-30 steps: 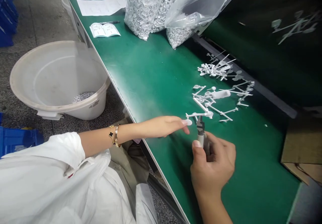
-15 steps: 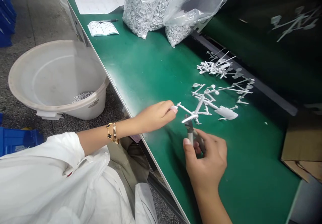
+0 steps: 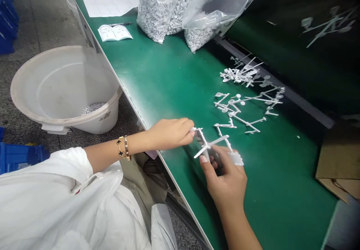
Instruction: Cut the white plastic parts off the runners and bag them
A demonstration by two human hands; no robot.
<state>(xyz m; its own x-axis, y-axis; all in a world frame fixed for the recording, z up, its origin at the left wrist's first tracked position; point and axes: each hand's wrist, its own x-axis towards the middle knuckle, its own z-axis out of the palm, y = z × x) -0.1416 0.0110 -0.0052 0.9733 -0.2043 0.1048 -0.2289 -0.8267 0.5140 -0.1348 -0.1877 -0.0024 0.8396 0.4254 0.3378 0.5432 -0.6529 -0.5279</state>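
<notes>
Head view shows my two hands close together above the green worktop point(image 3: 168, 74), near its front edge. My left hand point(image 3: 170, 133) pinches one end of a white plastic runner point(image 3: 209, 145) with the fingertips point(image 3: 191, 130). My right hand point(image 3: 226, 178) is curled closed at the other side of the same piece, so both hands seem clamped on it, near each other but apart. A pale handle of small side cutters point(image 3: 207, 154) seems to sit in my right hand, but the runner and fingers hide most of it, so I cannot tell this surely. A thick white end point(image 3: 236, 159) of the runner sticks out past my right fingers.

Farther along the worktop lie more runners in a loose heap point(image 3: 239, 75), and others point(image 3: 247, 107) lie spread nearer to me. Two clear plastic bags of small white parts point(image 3: 160, 10) stand at the far end, near a sheet of paper point(image 3: 111, 7), a small booklet point(image 3: 114, 32) and a pen point(image 3: 120, 24). On the floor at my left is a round white plastic basin point(image 3: 33, 92) with some white scraps point(image 3: 92, 108) inside.

I judge the step in hand is trimming this runner. The next move seems to call for bringing the cutters to a joint while my left hand steadies the piece.
</notes>
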